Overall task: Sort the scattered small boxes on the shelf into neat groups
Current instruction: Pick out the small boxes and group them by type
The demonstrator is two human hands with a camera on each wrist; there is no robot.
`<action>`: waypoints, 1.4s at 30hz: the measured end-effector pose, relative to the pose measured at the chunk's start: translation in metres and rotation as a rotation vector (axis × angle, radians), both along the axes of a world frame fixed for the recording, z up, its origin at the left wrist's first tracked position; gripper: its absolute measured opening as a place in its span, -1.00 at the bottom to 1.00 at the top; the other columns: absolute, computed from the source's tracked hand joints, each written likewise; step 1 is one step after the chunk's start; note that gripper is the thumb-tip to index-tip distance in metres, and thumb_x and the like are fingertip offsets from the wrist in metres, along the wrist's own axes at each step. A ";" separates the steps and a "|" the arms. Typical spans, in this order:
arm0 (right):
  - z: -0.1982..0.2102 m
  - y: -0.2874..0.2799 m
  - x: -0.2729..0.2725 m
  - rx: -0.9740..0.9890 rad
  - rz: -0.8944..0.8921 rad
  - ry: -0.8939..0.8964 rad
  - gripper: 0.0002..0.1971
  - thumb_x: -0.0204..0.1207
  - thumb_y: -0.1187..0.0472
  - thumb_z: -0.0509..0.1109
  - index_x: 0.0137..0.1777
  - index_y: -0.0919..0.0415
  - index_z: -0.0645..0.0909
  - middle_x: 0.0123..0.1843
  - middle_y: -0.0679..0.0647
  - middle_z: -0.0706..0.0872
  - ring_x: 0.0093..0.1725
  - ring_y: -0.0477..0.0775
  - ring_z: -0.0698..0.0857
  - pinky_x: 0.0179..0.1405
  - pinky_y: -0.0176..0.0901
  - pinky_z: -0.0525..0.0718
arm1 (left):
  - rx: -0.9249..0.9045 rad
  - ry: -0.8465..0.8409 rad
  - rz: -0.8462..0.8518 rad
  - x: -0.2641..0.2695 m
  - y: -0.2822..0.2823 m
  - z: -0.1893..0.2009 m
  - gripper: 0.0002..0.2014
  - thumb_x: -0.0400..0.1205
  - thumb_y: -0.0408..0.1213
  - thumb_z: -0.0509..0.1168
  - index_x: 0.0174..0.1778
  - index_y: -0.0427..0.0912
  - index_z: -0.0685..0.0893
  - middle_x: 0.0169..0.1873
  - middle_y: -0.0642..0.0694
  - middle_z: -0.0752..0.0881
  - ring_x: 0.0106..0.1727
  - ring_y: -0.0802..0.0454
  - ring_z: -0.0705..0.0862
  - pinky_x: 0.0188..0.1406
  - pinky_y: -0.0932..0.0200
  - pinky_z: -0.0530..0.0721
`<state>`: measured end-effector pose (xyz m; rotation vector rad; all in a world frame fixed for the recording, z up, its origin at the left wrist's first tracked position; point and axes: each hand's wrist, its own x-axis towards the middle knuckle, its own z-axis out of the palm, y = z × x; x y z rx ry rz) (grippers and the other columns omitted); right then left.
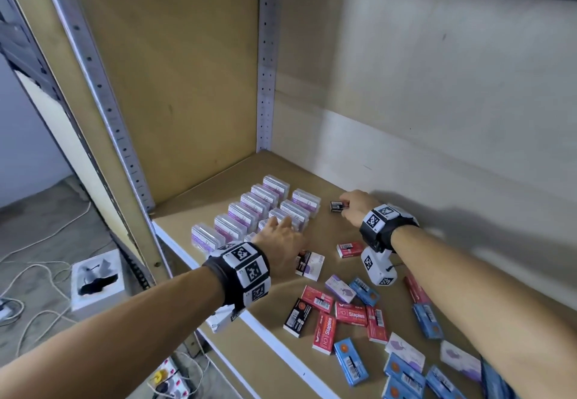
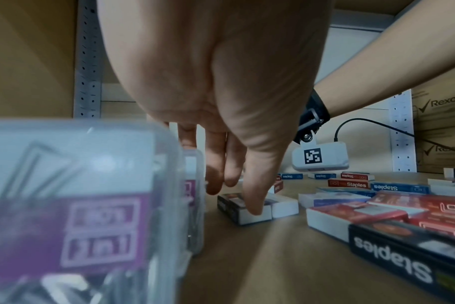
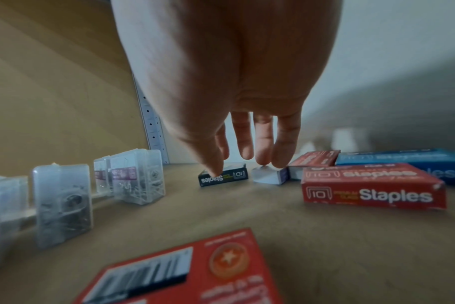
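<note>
tan shelf board (image 1: 237,177), rowed clear cases (image 1: 249,208), scattered staple boxes (image 1: 351,312)

A storeroom: a slotted metal rack (image 1: 265,64) with a board shelf (image 1: 249,167) beyond the fingers, stocked with staple boxes (image 1: 351,313), cartons (image 2: 440,115) alongside, cables (image 1: 37,270) on bare floor.

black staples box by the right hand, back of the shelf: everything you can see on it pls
The black staples box is a small flat carton, cardboard by its look, lying flat on the wooden shelf just right of the rows of clear clip cases. Its side reads "Staples" in white beside a "10" staple logo, seen upside down from the right wrist; a white label shows on top. It looks closed. The right hand has its thumb on the near edge; whether that is a grip is unclear.
</note>
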<state>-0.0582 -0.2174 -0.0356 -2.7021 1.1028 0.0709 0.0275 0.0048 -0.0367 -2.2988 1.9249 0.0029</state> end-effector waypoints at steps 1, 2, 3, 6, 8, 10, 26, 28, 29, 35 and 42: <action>-0.002 -0.002 0.001 0.001 -0.004 0.004 -0.65 0.54 0.28 0.30 0.30 0.03 0.64 0.26 0.10 0.70 0.23 0.19 0.67 0.04 -0.19 0.59 | 0.001 -0.004 0.001 0.001 0.001 -0.002 -0.70 0.63 -0.01 0.25 0.18 -0.09 0.64 0.17 -0.07 0.66 0.27 -0.05 0.44 0.36 -0.11 0.35; -0.002 -0.003 0.002 -0.008 0.000 0.007 -0.60 0.54 0.29 0.30 0.38 0.04 0.61 0.30 0.11 0.69 0.25 0.18 0.66 0.12 -0.16 0.60 | -0.004 -0.008 0.000 0.002 0.001 -0.004 -0.71 0.63 0.00 0.24 0.16 -0.06 0.65 0.15 -0.05 0.68 0.24 -0.04 0.45 0.33 -0.10 0.36; -0.004 -0.005 0.003 -0.019 0.006 0.008 -0.58 0.54 0.30 0.31 0.39 0.06 0.61 0.30 0.11 0.69 0.24 0.18 0.66 0.13 -0.16 0.59 | -0.011 -0.016 -0.002 0.002 0.002 -0.007 -0.72 0.63 0.01 0.22 0.15 -0.03 0.65 0.13 -0.04 0.68 0.22 -0.04 0.47 0.31 -0.09 0.37; -0.006 -0.005 0.004 -0.050 0.022 0.005 -0.64 0.51 0.34 0.35 0.28 0.08 0.66 0.21 0.10 0.73 0.15 0.16 0.68 0.01 -0.20 0.58 | -0.040 -0.024 -0.015 0.002 0.002 -0.010 -0.68 0.63 0.06 0.23 0.19 -0.01 0.65 0.14 -0.05 0.69 0.23 -0.04 0.50 0.33 -0.10 0.33; -0.007 -0.004 0.002 -0.064 0.016 -0.007 -0.66 0.49 0.34 0.39 0.24 0.08 0.67 0.18 0.08 0.72 0.14 0.16 0.68 0.00 -0.18 0.58 | -0.043 -0.014 -0.025 0.001 0.003 -0.010 -0.62 0.61 0.11 0.24 0.25 -0.01 0.64 0.15 -0.06 0.68 0.27 -0.06 0.50 0.39 -0.12 0.29; -0.009 -0.003 0.000 -0.056 0.000 -0.012 -0.71 0.47 0.30 0.44 0.17 0.04 0.66 0.16 0.06 0.72 0.10 0.15 0.69 -0.01 -0.16 0.61 | -0.036 -0.020 -0.038 0.000 0.003 -0.008 -0.57 0.61 0.19 0.21 0.26 0.01 0.63 0.15 -0.08 0.67 0.28 -0.07 0.50 0.42 -0.17 0.24; -0.003 0.024 -0.034 -0.051 -0.010 -0.039 -0.88 0.48 0.10 0.42 -0.06 0.09 0.73 -0.06 0.02 0.73 -0.10 0.10 0.67 -0.19 -0.17 0.57 | 0.042 0.057 -0.115 -0.010 -0.019 -0.010 -0.66 0.65 0.06 0.18 0.19 -0.04 0.63 0.01 -0.03 0.77 0.28 -0.09 0.62 0.57 -0.35 0.02; -0.002 0.026 -0.039 -0.061 -0.004 -0.031 -0.88 0.45 0.18 0.37 -0.16 0.19 0.71 -0.09 0.08 0.70 -0.18 0.13 0.63 -0.28 -0.15 0.50 | 0.000 0.077 -0.139 -0.014 -0.020 -0.008 -0.75 0.66 0.01 0.20 0.05 -0.07 0.63 -0.13 -0.05 0.76 0.07 -0.06 0.70 0.52 -0.20 0.15; -0.001 0.027 -0.041 -0.060 -0.009 -0.027 -0.88 0.44 0.22 0.36 -0.25 0.24 0.68 -0.10 0.10 0.66 -0.21 0.15 0.59 -0.31 -0.14 0.45 | -0.017 0.081 -0.157 -0.015 -0.020 -0.006 -0.80 0.66 -0.04 0.22 0.04 -0.06 0.64 -0.16 -0.05 0.76 0.01 -0.05 0.71 0.50 -0.14 0.21; 0.002 0.038 -0.054 -0.065 -0.023 -0.042 -0.77 0.41 0.28 0.35 -0.46 0.22 0.49 -0.29 0.14 0.54 -0.25 0.13 0.47 -0.37 -0.12 0.24 | -0.013 0.146 -0.197 -0.018 -0.027 -0.005 -0.78 0.63 -0.12 0.28 0.11 -0.10 0.69 -0.09 -0.07 0.77 -0.04 -0.07 0.75 0.36 -0.06 0.53; 0.004 0.041 -0.074 -0.042 -0.142 -0.140 -0.84 0.49 0.29 0.36 -0.04 0.32 0.73 -0.05 0.24 0.77 -0.05 0.26 0.72 -0.12 -0.02 0.69 | 0.039 0.329 -0.195 -0.015 -0.035 -0.004 -0.66 0.56 -0.16 0.40 0.23 -0.15 0.65 0.19 -0.12 0.71 0.17 -0.11 0.71 0.12 0.00 0.70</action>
